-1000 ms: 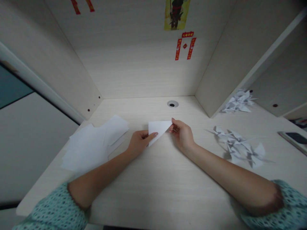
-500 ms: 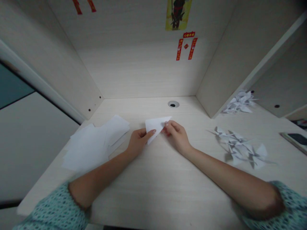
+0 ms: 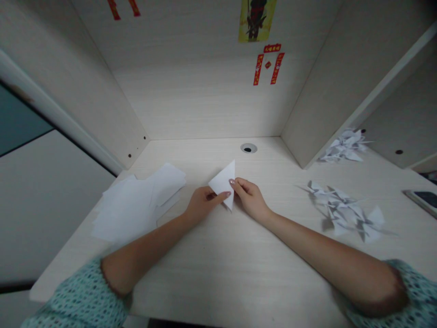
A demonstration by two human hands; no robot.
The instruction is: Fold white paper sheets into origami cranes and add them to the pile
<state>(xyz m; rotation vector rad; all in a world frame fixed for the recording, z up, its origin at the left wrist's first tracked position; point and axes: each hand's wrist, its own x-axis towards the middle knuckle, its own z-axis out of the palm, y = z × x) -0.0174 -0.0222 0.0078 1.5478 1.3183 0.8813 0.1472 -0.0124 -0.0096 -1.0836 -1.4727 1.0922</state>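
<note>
**Paper triangle pinched between both hands at mid-worktop**

A folded white paper triangle (image 3: 223, 186) is gripped at the centre of the worktop (image 3: 208, 278), its corners pointed at twelve, six and nine o'clock. From the nine o'clock side it is held by the left hand (image 3: 205, 203), the fingers (image 3: 220, 196) laid over its lower edge. From three o'clock it is pinched by the right hand (image 3: 250, 198), closed narrowly on the paper. Whether the paper is touching the worktop cannot be told. At nine o'clock, a stack of loose white sheets (image 3: 136, 202) is left lying just beside the left hand. Folded paper cranes (image 3: 343, 212) are heaped well apart at three o'clock, a second heap of cranes (image 3: 345, 148) is seen at two o'clock, and a phone (image 3: 423, 198) is seen at the far three o'clock edge. A round grommet (image 3: 248, 148) is set at twelve o'clock.
</note>
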